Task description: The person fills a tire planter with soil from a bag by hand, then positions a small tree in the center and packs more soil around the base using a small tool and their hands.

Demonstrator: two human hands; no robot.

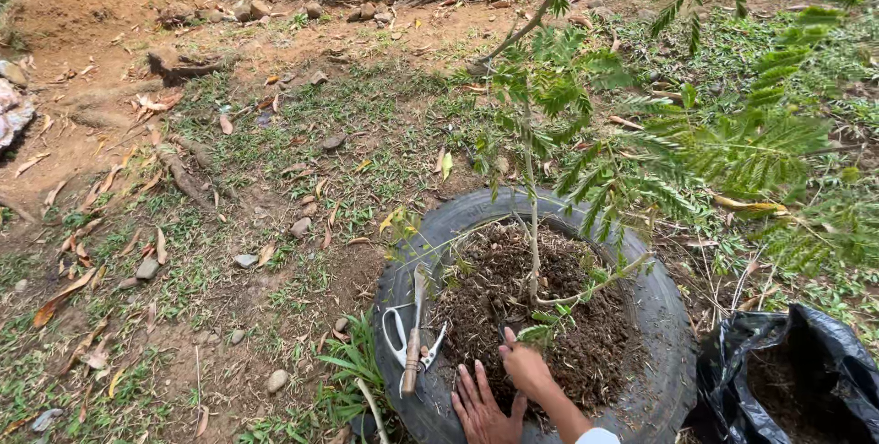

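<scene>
An old black tyre (664,316) lies flat on the ground, filled with dark mulch (513,302). A thin sapling (531,224) with feathery green leaves grows from its middle. My left hand (481,407) rests flat, fingers spread, on the mulch near the tyre's near rim. My right hand (526,366) presses into the mulch just in front of the sapling's stem, its fingers curled; whether it holds anything is hidden. White-handled scissors (398,334) and a wooden-handled tool (414,339) lie on the tyre's left rim, close to my left hand.
A black plastic bag (792,375) holding dark soil sits at the lower right. Patchy grass, dry leaves and small stones cover the ground to the left. A bare earth mound (87,5) rises at the far left, with roots and rocks nearby.
</scene>
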